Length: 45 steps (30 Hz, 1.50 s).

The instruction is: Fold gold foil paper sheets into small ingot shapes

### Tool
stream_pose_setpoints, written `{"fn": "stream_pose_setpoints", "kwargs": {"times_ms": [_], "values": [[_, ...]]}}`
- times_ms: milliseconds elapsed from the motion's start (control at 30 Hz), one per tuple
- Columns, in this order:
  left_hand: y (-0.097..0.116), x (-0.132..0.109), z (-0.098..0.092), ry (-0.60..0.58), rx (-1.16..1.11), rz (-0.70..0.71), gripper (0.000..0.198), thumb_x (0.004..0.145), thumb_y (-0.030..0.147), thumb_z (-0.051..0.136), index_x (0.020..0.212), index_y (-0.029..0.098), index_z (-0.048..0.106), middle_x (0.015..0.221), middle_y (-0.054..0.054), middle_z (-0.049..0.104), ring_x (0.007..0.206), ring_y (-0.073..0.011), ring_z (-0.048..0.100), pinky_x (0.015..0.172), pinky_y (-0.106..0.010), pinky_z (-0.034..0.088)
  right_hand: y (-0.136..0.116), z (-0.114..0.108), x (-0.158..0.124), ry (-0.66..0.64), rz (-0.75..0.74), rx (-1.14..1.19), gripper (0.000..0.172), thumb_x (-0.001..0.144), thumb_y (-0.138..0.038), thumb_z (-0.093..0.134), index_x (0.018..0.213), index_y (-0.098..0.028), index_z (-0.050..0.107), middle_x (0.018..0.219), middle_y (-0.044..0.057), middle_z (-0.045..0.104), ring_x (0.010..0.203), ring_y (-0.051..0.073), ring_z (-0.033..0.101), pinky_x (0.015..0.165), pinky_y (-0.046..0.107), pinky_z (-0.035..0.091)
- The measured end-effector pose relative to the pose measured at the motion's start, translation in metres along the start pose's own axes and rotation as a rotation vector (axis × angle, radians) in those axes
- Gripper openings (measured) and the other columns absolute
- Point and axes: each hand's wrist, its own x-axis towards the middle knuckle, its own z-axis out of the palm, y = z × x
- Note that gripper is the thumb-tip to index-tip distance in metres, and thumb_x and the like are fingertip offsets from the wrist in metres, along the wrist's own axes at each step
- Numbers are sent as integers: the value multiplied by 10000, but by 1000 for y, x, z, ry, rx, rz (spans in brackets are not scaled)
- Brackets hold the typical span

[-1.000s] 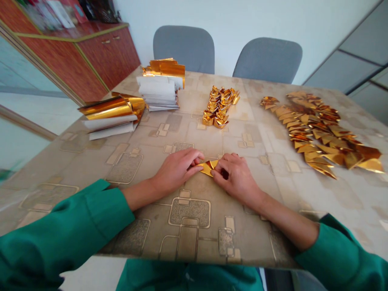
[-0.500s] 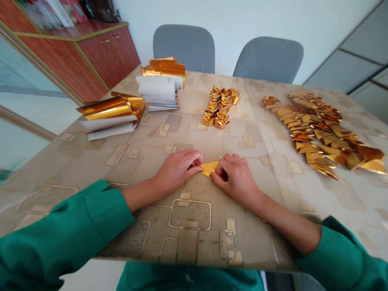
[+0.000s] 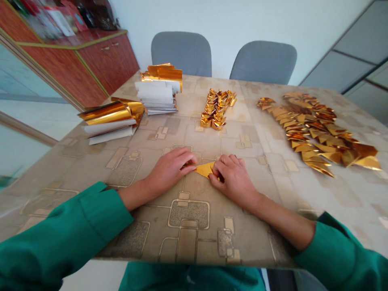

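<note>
Many gold-foil pieces (image 3: 295, 133) lay folded at two o'clock, stacked sheets (image 3: 156, 95) at eleven looked unshaped, and left fingers (image 3: 188, 169) and right fingers (image 3: 215, 180) pinched a part-folded triangle (image 3: 203, 170).

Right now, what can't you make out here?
All in the head view:
Folded gold paper: right end, hidden by the right hand.
Left hand: pinching or merely touching that paper, too small to tell.
Grey chairs: seats, hidden by the table.
Cabinet-top items: blurred, cut off by the top edge.
</note>
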Motion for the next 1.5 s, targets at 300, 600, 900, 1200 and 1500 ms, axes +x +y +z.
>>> {"fn": "stream_pose_setpoints", "kwargs": {"times_ms": [300, 600, 900, 1200, 1500], "values": [[26, -11, 8, -64, 268, 378, 284, 981, 150, 383, 1086, 112, 644, 1041, -113, 663, 948, -220, 572, 848, -350, 497, -1, 0, 0, -4, 19, -21, 170, 870, -288, 595, 728, -195, 583, 864, 58, 601, 855, 221, 483, 714, 337, 259], [28, -21, 10, -133, 346, 336, 307, 934, 109, 438, 1201, 102, 591, 1129, -119, 646, 1006, -239, 567, 907, -370, 500, 1, -8, -10, -40, 20, 55, 139, 862, -234, 628, 742, -183, 579, 863, 45, 587, 861, 212, 498, 733, 329, 292], [32, -21, 6, -225, 380, 360, 422, 943, 135, 421, 1360, 158, 477, 1180, -125, 599, 1046, -239, 549, 920, -378, 482, 19, -10, -10, -61, -108, 227, 93, 891, -189, 599, 981, -185, 624, 913, 42, 609, 885, 203, 500, 756, 317, 322], [33, -21, 5, -231, 378, 375, 427, 940, 164, 450, 1366, 179, 488, 1138, -134, 589, 1052, -260, 531, 945, -401, 468, 10, -13, -18, -62, -204, -23, 347, 968, -269, 494, 1301, -258, 592, 980, 75, 578, 949, 244, 463, 800, 369, 311], [32, -21, 6, -215, 364, 346, 489, 907, 121, 479, 1386, 220, 482, 1185, -138, 562, 1074, -263, 518, 931, -406, 466, 8, -8, -15, -53, -194, -153, 398, 969, -289, 490, 1359, -243, 548, 995, 92, 579, 920, 251, 453, 779, 377, 301]]}}
